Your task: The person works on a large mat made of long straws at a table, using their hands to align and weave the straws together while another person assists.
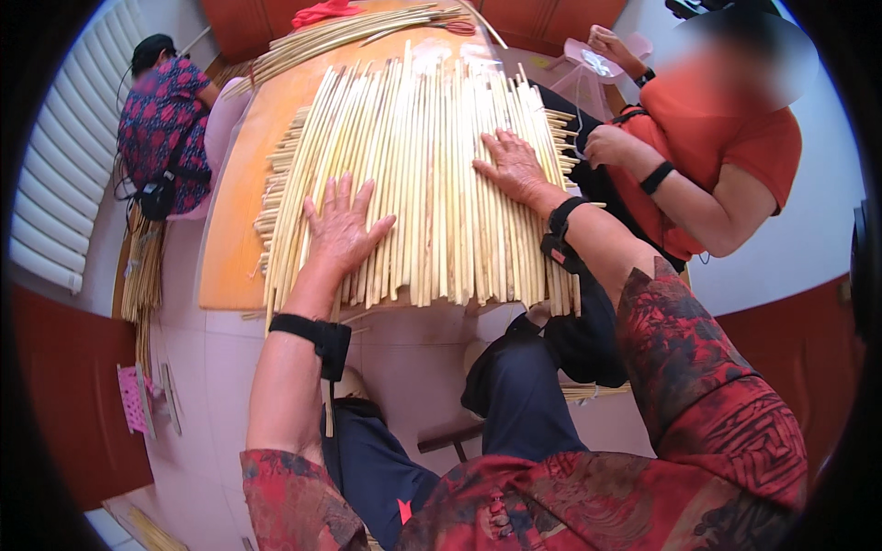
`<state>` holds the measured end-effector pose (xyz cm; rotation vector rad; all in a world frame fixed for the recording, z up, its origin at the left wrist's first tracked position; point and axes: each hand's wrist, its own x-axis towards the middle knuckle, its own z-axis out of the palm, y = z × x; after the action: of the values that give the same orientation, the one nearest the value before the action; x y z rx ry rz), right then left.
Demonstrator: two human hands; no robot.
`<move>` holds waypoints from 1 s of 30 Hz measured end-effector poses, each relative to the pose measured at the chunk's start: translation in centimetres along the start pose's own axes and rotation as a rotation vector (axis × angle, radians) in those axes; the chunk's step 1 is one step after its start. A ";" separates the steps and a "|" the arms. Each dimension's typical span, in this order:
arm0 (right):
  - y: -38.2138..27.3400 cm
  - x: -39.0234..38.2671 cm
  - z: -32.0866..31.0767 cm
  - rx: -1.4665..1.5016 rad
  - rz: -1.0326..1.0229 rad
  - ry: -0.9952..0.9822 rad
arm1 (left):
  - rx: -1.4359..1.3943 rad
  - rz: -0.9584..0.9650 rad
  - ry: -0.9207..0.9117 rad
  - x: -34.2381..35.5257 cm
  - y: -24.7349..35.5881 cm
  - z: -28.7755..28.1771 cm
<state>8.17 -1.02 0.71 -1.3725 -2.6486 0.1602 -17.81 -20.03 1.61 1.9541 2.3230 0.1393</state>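
Note:
A broad layer of pale yellow plant stalks (pixel 418 184) lies side by side across the table, their ends pointing toward and away from me. Under it, more stalks (pixel 276 188) run crosswise and stick out at both sides. My left hand (pixel 344 225) rests flat on the left part of the layer with its fingers spread. On the right part lies my right hand (pixel 514 165), palm down, fingers stretched out. Neither hand grips a stalk. Both wrists carry black bands.
The orange table (pixel 230 266) has a loose pile of stalks (pixel 340 41), red-handled scissors (pixel 459 28) and a red cloth (pixel 326 11) at its far end. A person in orange (pixel 717 156) sits close on the right, another person (pixel 165 119) at the left. Stalk bundles (pixel 142 266) stand by the left wall.

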 end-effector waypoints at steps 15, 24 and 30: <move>0.3 -0.1 0.4 -0.034 -0.031 0.056 | -0.061 -0.067 -0.037 -0.2 -3.1 -1.0; 0.0 -0.3 -0.1 0.006 0.004 0.008 | -0.090 -0.178 0.016 -1.9 -6.0 -0.5; -0.2 -0.4 -0.3 0.008 0.008 -0.011 | -0.089 -0.193 -0.018 -1.9 -5.8 -0.8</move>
<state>8.27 -1.49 1.03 -1.3834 -2.6489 0.1804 -23.28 -22.92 1.64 1.6738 2.4323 0.2038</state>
